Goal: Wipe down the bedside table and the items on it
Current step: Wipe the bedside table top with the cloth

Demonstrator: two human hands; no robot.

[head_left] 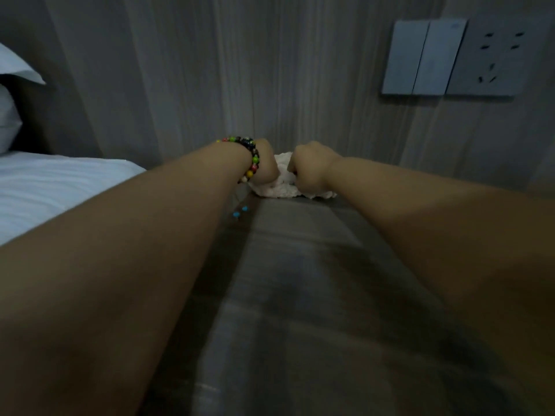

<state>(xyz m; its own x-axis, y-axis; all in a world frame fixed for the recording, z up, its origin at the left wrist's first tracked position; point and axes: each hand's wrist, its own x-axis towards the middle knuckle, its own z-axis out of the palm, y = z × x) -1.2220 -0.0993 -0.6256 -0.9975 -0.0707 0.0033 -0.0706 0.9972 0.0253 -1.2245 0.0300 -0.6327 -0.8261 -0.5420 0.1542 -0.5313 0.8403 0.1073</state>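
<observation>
Both my arms reach far forward over the grey bedside table [300,280]. A crumpled white cloth [283,183] lies at the table's back edge against the wall. My left hand [265,163], with a bead bracelet on its wrist, grips the cloth's left side. My right hand [309,168] is curled into a fist and grips the cloth's right side. Most of the fingers are hidden behind the hands and the cloth. No other items show on the table top.
A bed with white sheet [54,190] and pillows [12,100] lies close on the left of the table. A grey panelled wall stands right behind the cloth. A switch and socket plate [450,55] is mounted on the wall at upper right.
</observation>
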